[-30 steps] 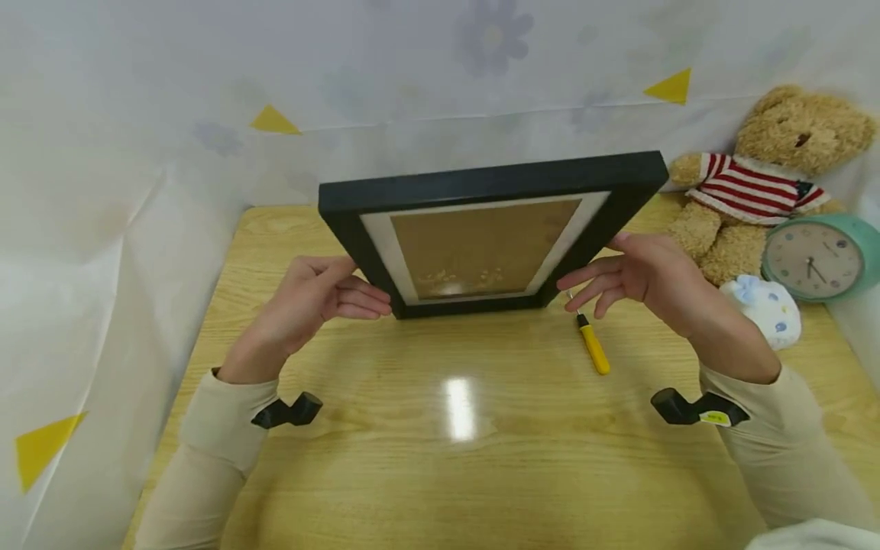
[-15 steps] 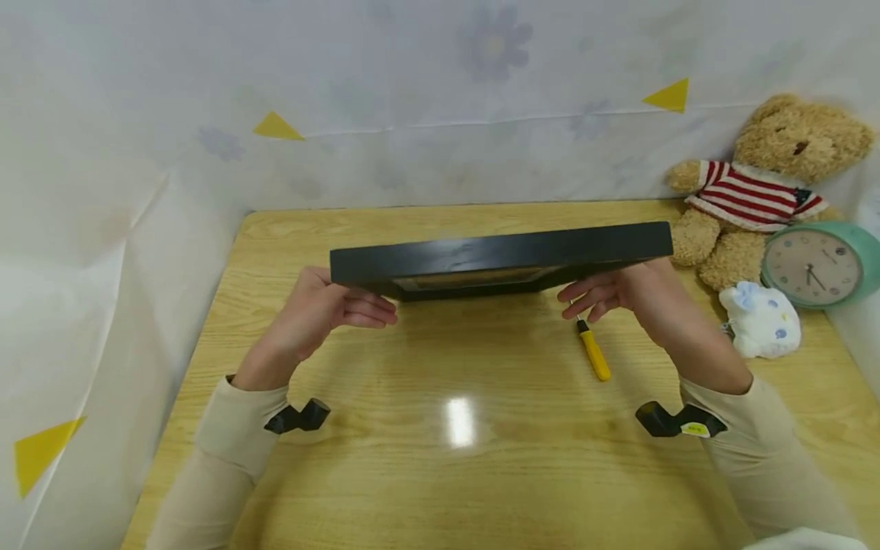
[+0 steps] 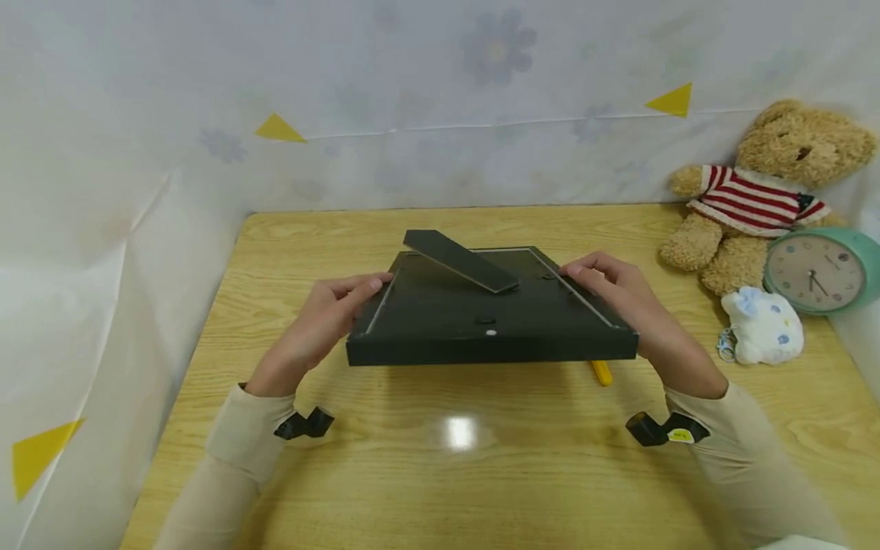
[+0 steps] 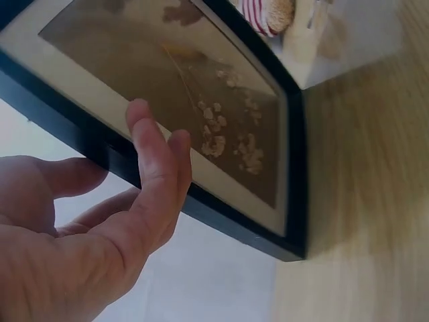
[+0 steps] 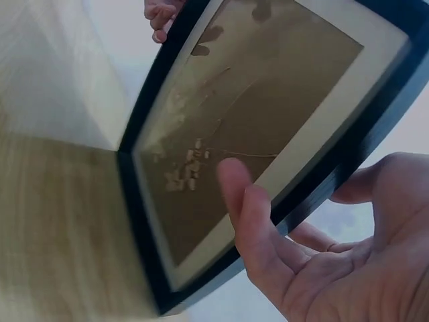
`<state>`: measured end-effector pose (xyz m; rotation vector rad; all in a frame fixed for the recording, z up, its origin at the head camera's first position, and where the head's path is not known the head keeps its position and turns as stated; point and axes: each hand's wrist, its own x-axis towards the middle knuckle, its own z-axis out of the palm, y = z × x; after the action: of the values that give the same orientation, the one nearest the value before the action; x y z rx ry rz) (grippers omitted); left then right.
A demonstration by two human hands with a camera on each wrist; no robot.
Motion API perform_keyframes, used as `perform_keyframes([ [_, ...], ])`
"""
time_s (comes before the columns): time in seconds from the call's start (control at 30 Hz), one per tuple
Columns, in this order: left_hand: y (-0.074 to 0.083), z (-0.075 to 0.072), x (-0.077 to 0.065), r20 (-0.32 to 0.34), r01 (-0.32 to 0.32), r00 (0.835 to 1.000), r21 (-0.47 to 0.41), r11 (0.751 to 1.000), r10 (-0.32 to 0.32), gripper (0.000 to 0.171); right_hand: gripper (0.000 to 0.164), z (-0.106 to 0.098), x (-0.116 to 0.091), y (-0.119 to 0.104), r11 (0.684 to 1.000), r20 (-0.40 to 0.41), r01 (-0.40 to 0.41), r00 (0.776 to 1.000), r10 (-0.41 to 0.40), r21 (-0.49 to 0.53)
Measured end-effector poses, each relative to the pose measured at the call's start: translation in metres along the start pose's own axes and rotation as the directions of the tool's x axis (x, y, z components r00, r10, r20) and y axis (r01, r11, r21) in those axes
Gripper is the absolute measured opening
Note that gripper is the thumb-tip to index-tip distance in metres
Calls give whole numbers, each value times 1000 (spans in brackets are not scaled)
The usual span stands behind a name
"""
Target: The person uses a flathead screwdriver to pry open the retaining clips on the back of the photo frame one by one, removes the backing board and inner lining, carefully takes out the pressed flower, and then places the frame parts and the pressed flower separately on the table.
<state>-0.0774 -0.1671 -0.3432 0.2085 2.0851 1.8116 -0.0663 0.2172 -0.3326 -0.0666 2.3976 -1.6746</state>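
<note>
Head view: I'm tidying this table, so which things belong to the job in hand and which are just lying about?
Likely the job: black picture frame, with its stand.

Likely lying about: teddy bear, turquoise clock, white plush toy, yellow handle (rest hidden; use unclear).

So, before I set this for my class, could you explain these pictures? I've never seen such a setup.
There is no machine here, just a person working bare-handed. The wide view is taken from the head, looking forward and down; the others come from a camera worn on each wrist. The left hand and right hand hold a black picture frame by its sides. The head view shows its back, with the stand leg sticking up; the wrist views show its front, with pale flower-like shapes. On the table, a yellow handle peeks out beyond the frame's near edge; to the right are a teddy bear, a round clock and a white plush toy.
</note>
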Motion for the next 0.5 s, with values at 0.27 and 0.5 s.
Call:
perform_keyframes([
  [0.27,-18,3,8,20,63,998,45,997,-64,45,53,10,11,22,987,95,-151,985,145,60],
  [0.5,-32,8,19,-33,187,982,216,958,-184,64,67,16,15,37,976,108,-218,970,218,-12],
])
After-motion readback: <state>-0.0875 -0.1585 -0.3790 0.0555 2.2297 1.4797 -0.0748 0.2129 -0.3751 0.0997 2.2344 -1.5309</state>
